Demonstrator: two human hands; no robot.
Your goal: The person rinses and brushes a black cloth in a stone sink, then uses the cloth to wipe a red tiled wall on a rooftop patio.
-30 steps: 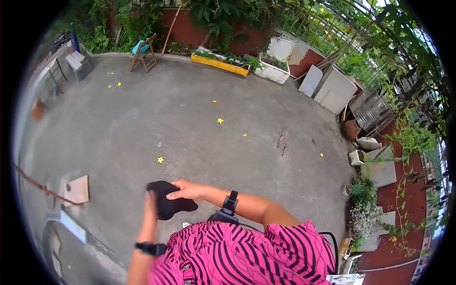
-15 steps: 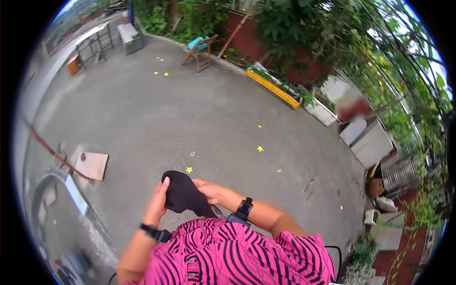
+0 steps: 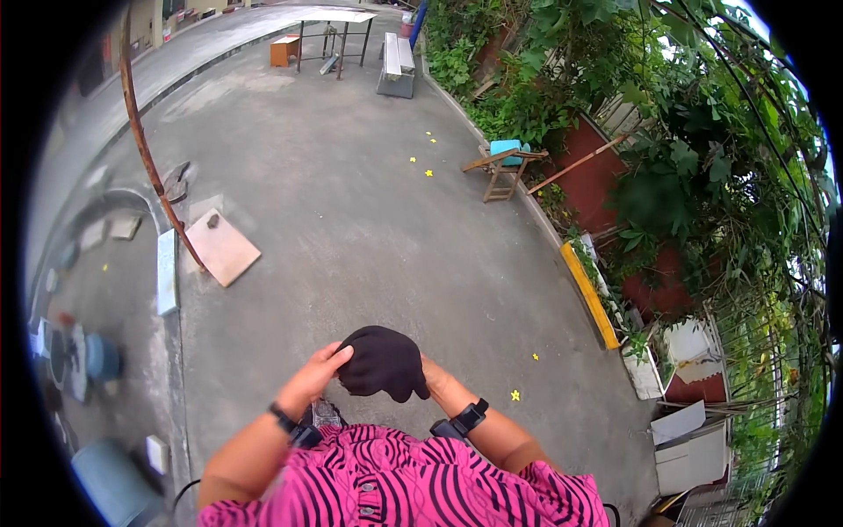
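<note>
A soft black cloth item (image 3: 383, 362), rounded on top with a lobed lower edge, is held up in front of my chest. Its exact kind does not show. My left hand (image 3: 320, 373) pinches its left side, thumb on the cloth and fingers behind it. At the right edge my right hand (image 3: 433, 376) is closed on the cloth, its fingers mostly hidden behind it. A bit of grey patterned material (image 3: 327, 412) shows below, beside my left wrist.
Yellow flowers (image 3: 515, 395) dot the concrete. To the left are a square board (image 3: 222, 248), a leaning pole (image 3: 145, 140) and a blue bin (image 3: 114, 483). Ahead stand a table (image 3: 338, 17), a bench (image 3: 397, 66) and a wooden chair (image 3: 503, 167); a yellow-edged planter (image 3: 588, 294) lines the right.
My view has turned left, so the yard has shifted right in it. The black cloth is now spread wider between my hands, and my right hand has slipped further behind its right edge.
</note>
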